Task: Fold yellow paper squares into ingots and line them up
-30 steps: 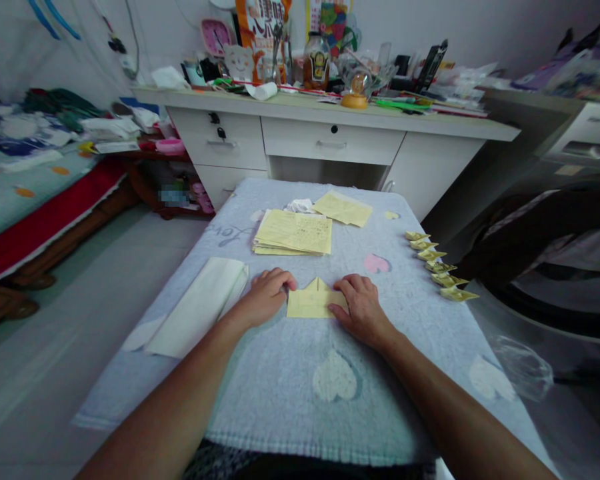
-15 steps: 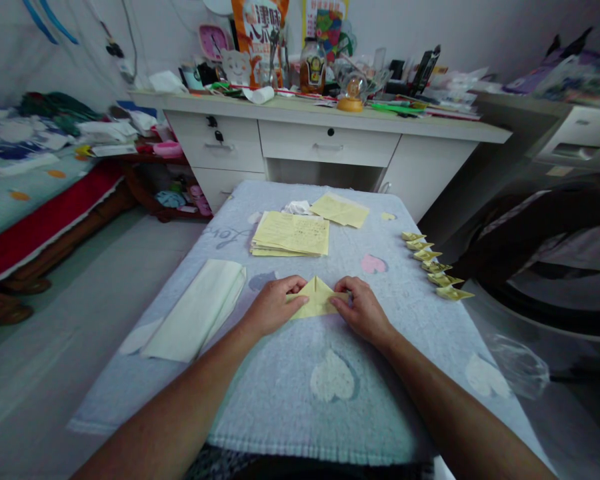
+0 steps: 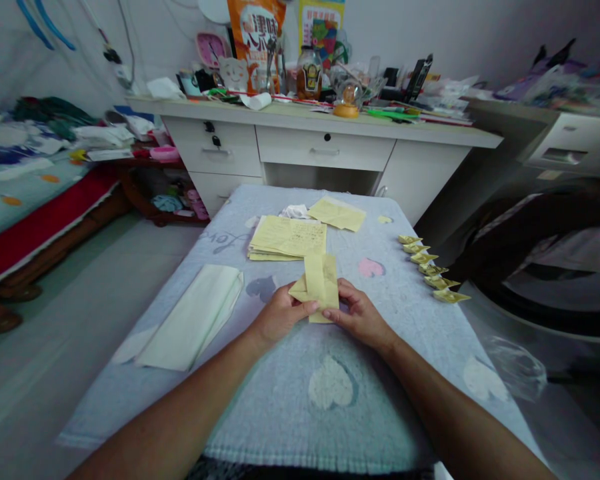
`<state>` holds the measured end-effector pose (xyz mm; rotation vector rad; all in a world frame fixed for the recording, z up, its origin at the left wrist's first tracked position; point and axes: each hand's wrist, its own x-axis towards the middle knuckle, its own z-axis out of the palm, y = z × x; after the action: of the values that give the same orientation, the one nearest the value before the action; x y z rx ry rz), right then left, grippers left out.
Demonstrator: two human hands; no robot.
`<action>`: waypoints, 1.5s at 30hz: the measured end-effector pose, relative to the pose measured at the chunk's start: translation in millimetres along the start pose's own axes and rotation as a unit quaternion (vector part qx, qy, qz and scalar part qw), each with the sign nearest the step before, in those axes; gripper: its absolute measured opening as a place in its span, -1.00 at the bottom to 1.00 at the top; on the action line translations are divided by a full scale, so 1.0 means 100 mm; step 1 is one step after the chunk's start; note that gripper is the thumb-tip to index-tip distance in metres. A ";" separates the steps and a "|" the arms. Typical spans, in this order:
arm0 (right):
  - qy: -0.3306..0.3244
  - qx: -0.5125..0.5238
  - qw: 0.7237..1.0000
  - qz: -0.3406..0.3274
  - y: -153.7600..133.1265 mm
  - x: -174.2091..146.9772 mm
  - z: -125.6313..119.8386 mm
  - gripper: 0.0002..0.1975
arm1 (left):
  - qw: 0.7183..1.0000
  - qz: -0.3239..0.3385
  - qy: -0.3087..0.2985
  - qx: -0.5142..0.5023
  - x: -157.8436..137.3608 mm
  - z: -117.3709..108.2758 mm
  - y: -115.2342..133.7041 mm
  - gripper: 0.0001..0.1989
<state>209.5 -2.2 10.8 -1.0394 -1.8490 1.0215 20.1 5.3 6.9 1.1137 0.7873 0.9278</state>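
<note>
Between my two hands is a folded piece of yellow paper (image 3: pixel 322 283), turned with a flat strip standing upward and a pointed corner to the left. My left hand (image 3: pixel 283 312) pinches its lower left side, thumb on top. At its lower right side, my right hand (image 3: pixel 361 312) grips it with the thumb pressed on the front. Just beyond lies a stack of yellow paper sheets (image 3: pixel 286 237) with handwriting on them. Behind that, more loose yellow paper (image 3: pixel 338 213) rests beside a crumpled white tissue (image 3: pixel 295 211).
Several folded yellow paper boats (image 3: pixel 434 269) form a row along the right edge of the cloth-covered table (image 3: pixel 280 407). A folded white cloth or paper (image 3: pixel 193 317) lies at left. A cluttered white desk (image 3: pixel 325 148) stands behind; a washing machine (image 3: pixel 570 153) is at right.
The folded yellow paper has turned from lying sideways with its peak up to standing lengthwise with its peak leftward. My hands have come closer together on it.
</note>
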 end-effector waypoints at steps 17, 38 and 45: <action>0.114 -0.382 0.914 -0.080 0.08 -0.02 -0.07 -0.82 | 0.876 0.239 0.096 0.408 -0.16 0.00 0.14 -0.66; -0.064 -0.363 0.929 -0.016 0.14 -0.08 -0.24 -0.79 | 0.771 0.166 -0.008 0.615 -0.10 -0.10 0.05 -0.82; -0.076 -0.341 0.937 -0.005 0.13 -0.05 -0.30 -0.91 | 0.777 0.124 0.009 0.617 -0.02 -0.15 0.01 -0.88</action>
<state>241.6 6.1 9.8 -1.3628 -2.4115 0.4482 5.9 9.0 4.3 2.4024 1.3425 0.5500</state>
